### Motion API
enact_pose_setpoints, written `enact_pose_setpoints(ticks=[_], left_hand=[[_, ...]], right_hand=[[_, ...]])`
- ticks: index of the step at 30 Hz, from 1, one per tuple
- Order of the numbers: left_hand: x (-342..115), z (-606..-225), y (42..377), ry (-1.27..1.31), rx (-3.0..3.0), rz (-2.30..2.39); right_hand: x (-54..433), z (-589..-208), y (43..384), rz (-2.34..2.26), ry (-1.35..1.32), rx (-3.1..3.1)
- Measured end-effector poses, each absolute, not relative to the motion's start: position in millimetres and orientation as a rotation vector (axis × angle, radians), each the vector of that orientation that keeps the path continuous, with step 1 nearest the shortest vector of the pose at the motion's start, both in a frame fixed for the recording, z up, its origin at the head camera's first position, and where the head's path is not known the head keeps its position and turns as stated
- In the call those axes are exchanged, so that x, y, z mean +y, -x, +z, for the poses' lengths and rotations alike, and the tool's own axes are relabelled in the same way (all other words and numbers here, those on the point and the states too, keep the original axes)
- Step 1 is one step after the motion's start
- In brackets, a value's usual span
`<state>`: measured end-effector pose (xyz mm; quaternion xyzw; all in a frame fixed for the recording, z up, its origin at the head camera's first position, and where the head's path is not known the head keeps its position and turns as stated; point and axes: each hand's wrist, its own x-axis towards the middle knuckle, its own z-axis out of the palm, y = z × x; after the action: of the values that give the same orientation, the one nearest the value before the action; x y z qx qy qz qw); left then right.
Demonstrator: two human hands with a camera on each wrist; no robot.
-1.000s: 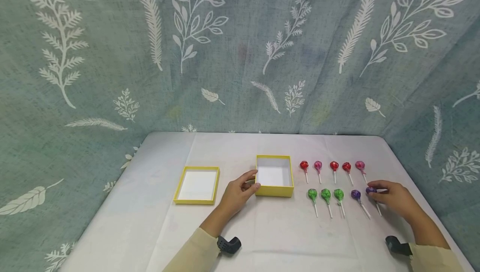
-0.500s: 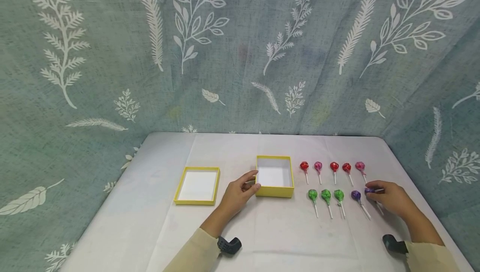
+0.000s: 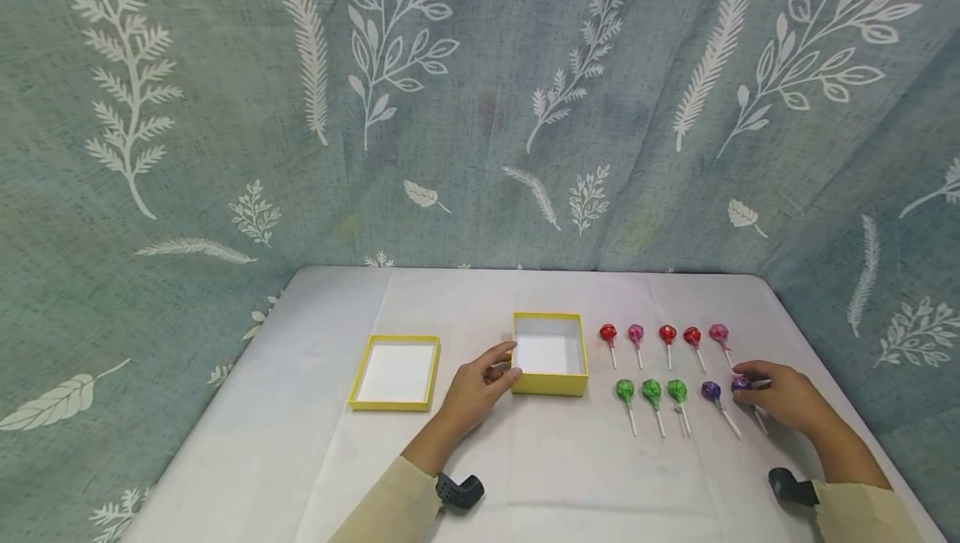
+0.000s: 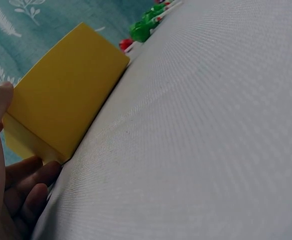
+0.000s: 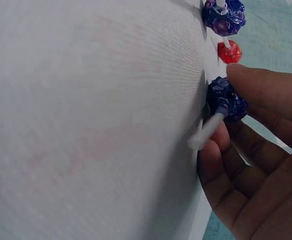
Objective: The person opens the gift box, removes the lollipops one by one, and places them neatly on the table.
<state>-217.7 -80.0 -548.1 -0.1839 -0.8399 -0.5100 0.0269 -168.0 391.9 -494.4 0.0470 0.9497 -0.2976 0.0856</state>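
My left hand [image 3: 480, 385] rests against the left side of a yellow open-topped box [image 3: 550, 383]. Thumb and fingers hold its near left corner, as the left wrist view shows on the yellow wall [image 4: 68, 90]. The box is white inside and holds nothing. At the right end of the near row, my right hand [image 3: 787, 397] pinches the head of a purple lollipop [image 5: 221, 97] low at the cloth. Its white stick [image 5: 206, 131] points toward the person. Another purple lollipop [image 3: 712, 391] lies just left of it.
Left of the box lies its yellow-rimmed lid [image 3: 393, 371], white side up. Several red and pink lollipops [image 3: 667, 333] form the far row. Three green lollipops [image 3: 652, 393] lie nearer. White cloth covers the table [image 3: 570, 476]; a leaf-patterned curtain [image 3: 465, 110] hangs behind.
The pinched purple lollipop and the right hand have shifted slightly, and its stick has turned a little to the right. The left hand and box stay in place.
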Motion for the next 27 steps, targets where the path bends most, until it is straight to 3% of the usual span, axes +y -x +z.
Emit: enact_pose_setpoints(ticks=[27], left_hand=[[-82.1,-548.1,216.3,0.551,-2.621,-1.561]], right_hand=[[397.0,-490.7,170.3,-0.821,-0.207,2.812]])
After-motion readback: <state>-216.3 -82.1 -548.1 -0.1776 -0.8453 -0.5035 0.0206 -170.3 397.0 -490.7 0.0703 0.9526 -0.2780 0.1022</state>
